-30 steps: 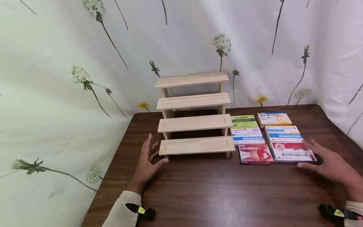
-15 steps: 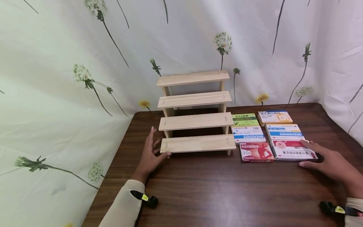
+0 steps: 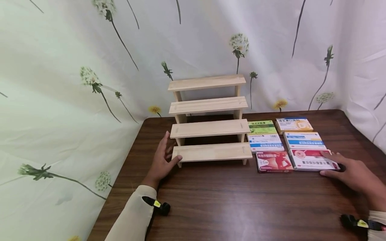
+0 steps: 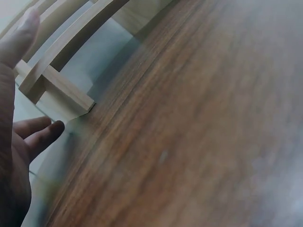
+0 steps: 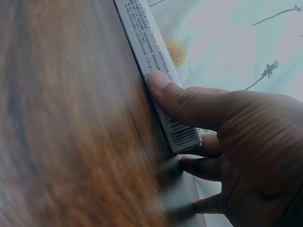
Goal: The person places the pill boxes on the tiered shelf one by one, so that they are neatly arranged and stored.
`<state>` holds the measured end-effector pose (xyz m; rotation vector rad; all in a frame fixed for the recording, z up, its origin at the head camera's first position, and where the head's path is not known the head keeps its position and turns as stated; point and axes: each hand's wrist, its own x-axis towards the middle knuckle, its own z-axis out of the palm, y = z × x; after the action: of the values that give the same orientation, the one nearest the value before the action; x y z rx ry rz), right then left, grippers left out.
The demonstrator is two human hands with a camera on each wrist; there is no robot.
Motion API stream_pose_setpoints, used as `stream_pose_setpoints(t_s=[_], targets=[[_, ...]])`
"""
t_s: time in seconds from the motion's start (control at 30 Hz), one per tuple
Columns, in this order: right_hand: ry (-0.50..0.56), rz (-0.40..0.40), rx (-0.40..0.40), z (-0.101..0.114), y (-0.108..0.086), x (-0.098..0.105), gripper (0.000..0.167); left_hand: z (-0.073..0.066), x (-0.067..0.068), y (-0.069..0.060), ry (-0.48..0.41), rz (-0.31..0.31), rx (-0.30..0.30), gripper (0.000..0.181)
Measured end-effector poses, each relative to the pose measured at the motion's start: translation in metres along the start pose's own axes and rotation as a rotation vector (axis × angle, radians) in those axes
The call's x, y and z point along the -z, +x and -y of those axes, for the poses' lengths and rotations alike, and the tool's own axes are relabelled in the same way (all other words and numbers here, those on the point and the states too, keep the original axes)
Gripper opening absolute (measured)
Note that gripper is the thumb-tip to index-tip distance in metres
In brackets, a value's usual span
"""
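My right hand [image 3: 357,172] is at the right end of a red-and-white medicine box [image 3: 312,162], gripping it with the thumb on its front side and a finger over its top. In the right wrist view the thumb lies against the box's printed side [image 5: 142,42], with other fingers beyond its barcode end. My left hand [image 3: 163,162] is beside the left end of a four-step wooden display stand [image 3: 212,152]. Its thumb is by the lowest step's front corner, fingers extended along the side; whether they touch the wood I cannot tell.
More medicine boxes lie in two columns right of the stand: a green one [image 3: 261,127], blue-and-white ones [image 3: 265,143], a red one [image 3: 273,162] and an orange-and-white one [image 3: 294,125]. Beneath is a dark wooden table [image 3: 229,201]. Dandelion-print cloth [image 3: 205,43] hangs behind.
My left hand has moved right and up to the stand's lowest step. The right hand's finger and thumb have settled onto the red-and-white box. The stand and boxes appear unmoved.
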<state>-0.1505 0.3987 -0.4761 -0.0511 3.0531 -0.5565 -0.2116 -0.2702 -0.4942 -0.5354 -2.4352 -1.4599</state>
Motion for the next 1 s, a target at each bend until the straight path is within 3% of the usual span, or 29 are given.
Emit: stream_pose_setpoints(t_s=[0.3,0.6,1.0], targets=[[0.015,0.035,-0.022,0.0005,0.0013,0.0015,0.089,-0.0011,-0.0034,0.0036,0.014,0.028,0.012,0.105],[0.004,0.012,-0.003,0.0018,0.0032,0.0036,0.083,0.0000,-0.0033,0.0026,-0.032,0.090,0.056,0.111],[-0.004,-0.058,-0.002,-0.0024,-0.0025,0.0008,0.075,-0.0031,-0.0046,0.0017,-0.053,0.108,0.080,0.110]])
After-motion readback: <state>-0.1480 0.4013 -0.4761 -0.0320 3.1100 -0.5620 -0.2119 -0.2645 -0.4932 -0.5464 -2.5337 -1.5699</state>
